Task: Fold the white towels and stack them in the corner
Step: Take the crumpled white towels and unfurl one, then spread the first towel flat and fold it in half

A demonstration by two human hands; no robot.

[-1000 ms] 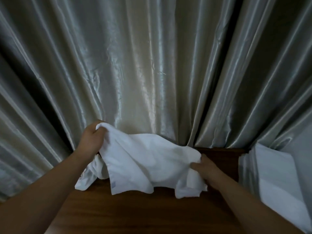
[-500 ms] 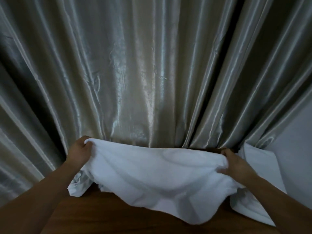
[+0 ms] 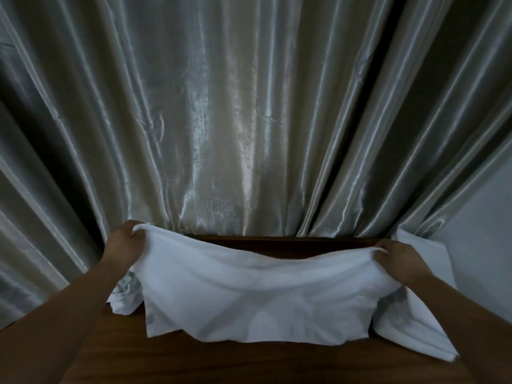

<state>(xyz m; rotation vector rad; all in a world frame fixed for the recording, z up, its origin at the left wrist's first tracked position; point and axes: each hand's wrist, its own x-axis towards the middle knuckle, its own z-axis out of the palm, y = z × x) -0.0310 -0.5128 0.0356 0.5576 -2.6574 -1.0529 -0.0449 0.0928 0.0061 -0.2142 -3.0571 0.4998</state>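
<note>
Both hands — left hand (image 3: 124,244), right hand (image 3: 398,259) — pinch the towel's (image 3: 257,297) top corners, stretching it above the table (image 3: 194,361); more towels (image 3: 410,325) lie at the far right corner.

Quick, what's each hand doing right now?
Left hand: closed, pinching one top corner of the white towel.
Right hand: closed, pinching the other top corner.

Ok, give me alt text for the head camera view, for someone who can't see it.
Two bare hands, left hand and right hand, stretch a white towel by its top corners above a dark wooden table. More white towels lie at the right, before a shiny grey curtain.
</note>
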